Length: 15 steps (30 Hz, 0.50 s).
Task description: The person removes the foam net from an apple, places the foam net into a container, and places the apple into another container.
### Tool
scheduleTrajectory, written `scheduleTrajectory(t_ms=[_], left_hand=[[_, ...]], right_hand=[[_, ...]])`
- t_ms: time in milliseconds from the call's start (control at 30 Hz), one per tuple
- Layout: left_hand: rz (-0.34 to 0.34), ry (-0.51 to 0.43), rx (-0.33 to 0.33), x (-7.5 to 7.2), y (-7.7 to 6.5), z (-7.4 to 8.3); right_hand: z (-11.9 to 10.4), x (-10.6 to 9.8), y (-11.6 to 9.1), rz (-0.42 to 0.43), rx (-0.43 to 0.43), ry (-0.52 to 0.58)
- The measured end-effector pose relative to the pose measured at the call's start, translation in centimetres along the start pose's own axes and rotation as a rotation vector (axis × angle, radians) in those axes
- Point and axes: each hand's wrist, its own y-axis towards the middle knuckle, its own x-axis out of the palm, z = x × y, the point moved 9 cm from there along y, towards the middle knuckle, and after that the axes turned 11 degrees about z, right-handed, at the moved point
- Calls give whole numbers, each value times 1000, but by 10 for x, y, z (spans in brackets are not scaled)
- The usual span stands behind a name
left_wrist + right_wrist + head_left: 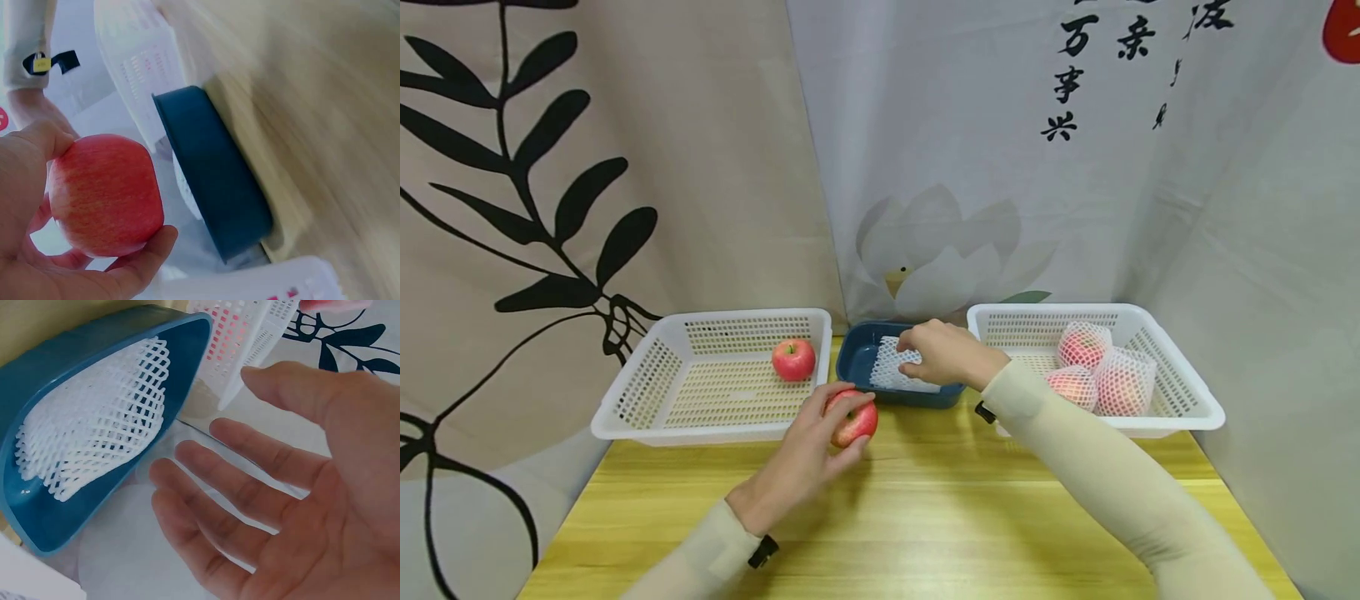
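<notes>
My left hand (pixel 808 442) grips a bare red apple (pixel 856 419) above the table, in front of the blue tray. In the left wrist view the thumb and fingers curl round the apple (pixel 107 195). Over the blue tray (pixel 895 398) hovers my right hand (pixel 951 354), holding nothing. The right wrist view shows its fingers (pixel 244 494) loosely spread, apart from the white foam net sleeves (pixel 100 415) that lie flat in the tray. One more bare apple (pixel 793 360) sits in the left white basket (pixel 700 435).
The right white basket (pixel 1206 417) holds several apples in foam nets (pixel 1126 383). All three containers stand along the back of the wooden table (pixel 925 517), before a printed curtain (pixel 730 167). Dark bands (pixel 763 552) are worn at the wrists.
</notes>
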Motion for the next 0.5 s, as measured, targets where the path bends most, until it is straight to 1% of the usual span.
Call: scheduleTrajectory(t_ms=[133, 267, 500], left_hand=[[18, 10, -5, -7, 3, -2], [31, 12, 8, -13, 5, -1], [49, 20, 11, -22, 9, -2]], right_hand=[[-3, -6, -5, 18, -5, 0], [-7, -11, -10, 50, -22, -8], [-14, -20, -21, 101, -73, -5]])
